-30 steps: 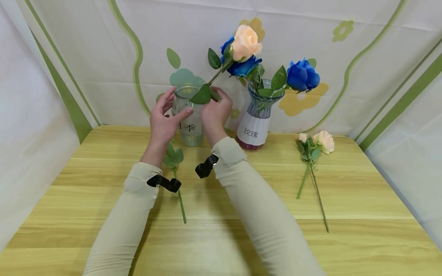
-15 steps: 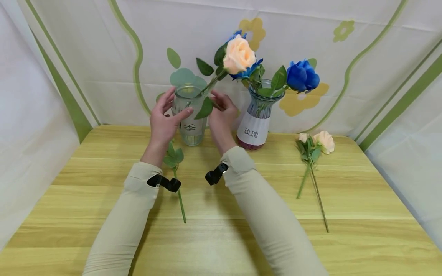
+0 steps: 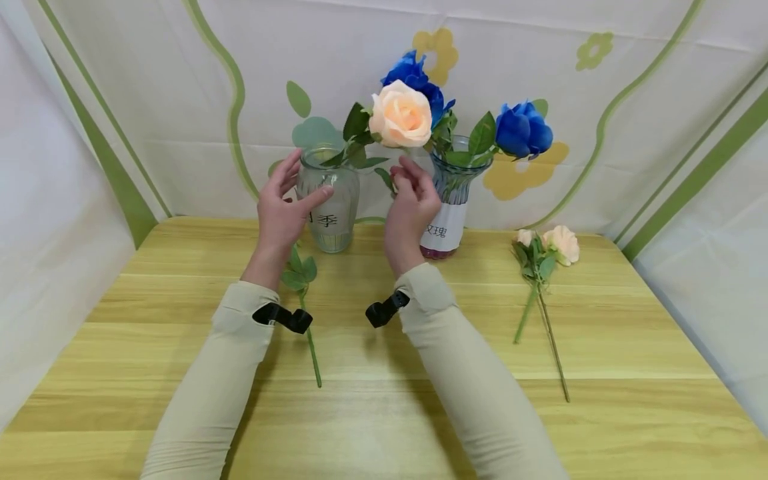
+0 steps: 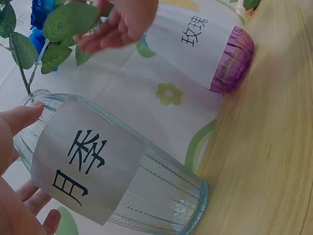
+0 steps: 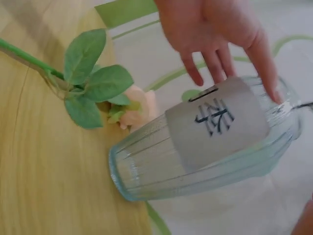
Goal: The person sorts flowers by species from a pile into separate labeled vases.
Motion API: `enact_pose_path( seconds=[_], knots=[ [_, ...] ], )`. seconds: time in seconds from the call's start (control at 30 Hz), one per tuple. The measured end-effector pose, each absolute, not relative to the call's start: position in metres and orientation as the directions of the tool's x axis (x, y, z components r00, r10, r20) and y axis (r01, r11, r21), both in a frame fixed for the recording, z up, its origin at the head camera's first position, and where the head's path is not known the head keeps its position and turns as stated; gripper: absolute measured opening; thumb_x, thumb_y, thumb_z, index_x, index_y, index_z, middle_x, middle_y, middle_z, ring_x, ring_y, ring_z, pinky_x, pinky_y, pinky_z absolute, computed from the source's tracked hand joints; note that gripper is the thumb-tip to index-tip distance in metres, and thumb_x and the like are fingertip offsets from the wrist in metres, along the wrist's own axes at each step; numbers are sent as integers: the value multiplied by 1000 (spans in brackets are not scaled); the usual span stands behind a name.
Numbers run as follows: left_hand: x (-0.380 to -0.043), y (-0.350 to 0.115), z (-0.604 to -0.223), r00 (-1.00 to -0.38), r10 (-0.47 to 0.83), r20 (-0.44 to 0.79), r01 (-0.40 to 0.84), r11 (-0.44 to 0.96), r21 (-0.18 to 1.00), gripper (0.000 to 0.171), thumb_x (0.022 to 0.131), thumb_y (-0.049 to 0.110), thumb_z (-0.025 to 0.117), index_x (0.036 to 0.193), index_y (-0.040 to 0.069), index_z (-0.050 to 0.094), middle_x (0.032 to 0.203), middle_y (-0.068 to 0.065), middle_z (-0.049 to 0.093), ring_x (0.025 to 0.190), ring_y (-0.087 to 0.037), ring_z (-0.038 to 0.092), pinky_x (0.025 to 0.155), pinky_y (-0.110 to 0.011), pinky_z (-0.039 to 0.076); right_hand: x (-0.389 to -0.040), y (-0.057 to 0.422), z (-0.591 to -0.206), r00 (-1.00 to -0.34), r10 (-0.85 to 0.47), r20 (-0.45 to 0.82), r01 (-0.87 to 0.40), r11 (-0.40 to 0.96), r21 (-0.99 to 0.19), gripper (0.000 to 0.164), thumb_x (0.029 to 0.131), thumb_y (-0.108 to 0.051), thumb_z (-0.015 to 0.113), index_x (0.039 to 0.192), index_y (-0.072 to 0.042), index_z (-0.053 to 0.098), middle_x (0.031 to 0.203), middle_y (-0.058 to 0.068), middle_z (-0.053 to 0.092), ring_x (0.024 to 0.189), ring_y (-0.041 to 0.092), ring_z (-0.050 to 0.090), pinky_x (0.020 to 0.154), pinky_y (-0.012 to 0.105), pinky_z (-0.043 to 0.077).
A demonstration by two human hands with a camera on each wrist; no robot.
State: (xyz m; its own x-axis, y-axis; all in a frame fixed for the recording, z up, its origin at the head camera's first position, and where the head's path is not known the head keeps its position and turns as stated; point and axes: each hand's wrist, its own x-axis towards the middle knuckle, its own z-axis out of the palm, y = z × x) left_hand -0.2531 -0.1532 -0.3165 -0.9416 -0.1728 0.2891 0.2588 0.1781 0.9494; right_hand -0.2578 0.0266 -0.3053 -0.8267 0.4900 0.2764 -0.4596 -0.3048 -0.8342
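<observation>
My left hand (image 3: pixel 281 212) holds a clear ribbed glass vase (image 3: pixel 343 193) near its top, thumb in front and fingers around the far side. The vase stands upright with a paper label (image 4: pixel 85 156). One peach rose (image 3: pixel 403 115) stands in it, leaning right so that its bloom hangs toward the blue vase. Just below that bloom is my right hand (image 3: pixel 414 213), fingers loosely bent, nothing seen in its grasp. In the left wrist view its fingers hang apart from the rose's leaves (image 4: pixel 72 22).
A blue-purple vase (image 3: pixel 450 223) with blue roses (image 3: pixel 523 130) stands close right of my right hand. Peach roses (image 3: pixel 563 245) lie on the table at right. Another peach flower's stem (image 3: pixel 310 343) lies beside my left wrist. A patterned curtain (image 3: pixel 180 100) hangs behind.
The rose's stem has gone down into the clear vase, and its bloom has dropped lower and swung left. My right hand has let go and moved right. My left hand has stayed on the vase.
</observation>
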Motion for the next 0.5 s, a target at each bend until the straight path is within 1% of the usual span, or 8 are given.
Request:
enact_pose_path(
  seconds=[0.1, 0.17, 0.23, 0.3, 0.4, 0.43, 0.5],
  knots=[
    [-254, -153, -316, -940, -175, 292, 262, 177, 949, 77, 89, 35, 86, 157, 40, 50, 165, 1, 47, 151, -21, 45, 121, -48, 32, -249, 25, -305, -749, 561, 353, -547, -223, -807, 15, 100, -8, 65, 110, -5, 76, 103, 0, 72, 99, 14, 68, 94, 28, 56],
    [-254, -153, -316, -940, -175, 292, 262, 177, 949, 77, 89, 35, 86, 157, 40, 50, 165, 1, 47, 151, -21, 45, 121, -48, 32, -243, 21, -306, -693, 592, 411, -587, -133, -798, 12, 99, -13, 68, 108, -7, 74, 103, -3, 70, 97, 12, 64, 91, 30, 52],
    [-253, -153, -316, -941, -176, 289, 259, 176, 950, 78, 89, 35, 87, 157, 39, 50, 165, 0, 47, 151, -22, 45, 121, -48, 32, -236, 17, -307, -644, 612, 460, -605, -39, -795, 13, 97, -17, 71, 106, -8, 73, 102, -5, 68, 94, 11, 60, 87, 32, 47],
    [-253, -154, -316, -941, -178, 287, 256, 176, 951, 79, 88, 36, 87, 157, 39, 50, 165, 0, 47, 151, -22, 46, 121, -48, 32, -231, 12, -306, -615, 613, 496, -618, 15, -786, 15, 95, -20, 73, 105, -8, 72, 100, -4, 67, 93, 12, 57, 87, 35, 44],
    [-253, -154, -316, -942, -181, 284, 252, 180, 951, 79, 88, 36, 87, 157, 39, 50, 165, 0, 47, 151, -22, 46, 122, -49, 32, -226, 5, -302, -620, 589, 519, -618, 41, -785, 17, 95, -21, 77, 105, -8, 74, 99, 2, 70, 90, 17, 57, 86, 36, 42],
    [-253, -154, -316, -941, -182, 284, 252, 181, 951, 79, 88, 36, 87, 157, 40, 50, 165, 0, 47, 151, -22, 46, 122, -49, 32, -226, 3, -301, -631, 579, 517, -610, 42, -792, 17, 95, -22, 78, 105, -9, 75, 98, 4, 71, 89, 18, 57, 85, 36, 42],
    [-253, -154, -316, -941, -183, 285, 252, 184, 950, 78, 88, 36, 87, 157, 40, 50, 165, 0, 48, 152, -22, 46, 123, -50, 32, -225, -2, -297, -665, 557, 497, -579, 36, -815, 18, 95, -23, 80, 107, -10, 77, 98, 6, 74, 87, 19, 58, 82, 32, 44]
  ],
)
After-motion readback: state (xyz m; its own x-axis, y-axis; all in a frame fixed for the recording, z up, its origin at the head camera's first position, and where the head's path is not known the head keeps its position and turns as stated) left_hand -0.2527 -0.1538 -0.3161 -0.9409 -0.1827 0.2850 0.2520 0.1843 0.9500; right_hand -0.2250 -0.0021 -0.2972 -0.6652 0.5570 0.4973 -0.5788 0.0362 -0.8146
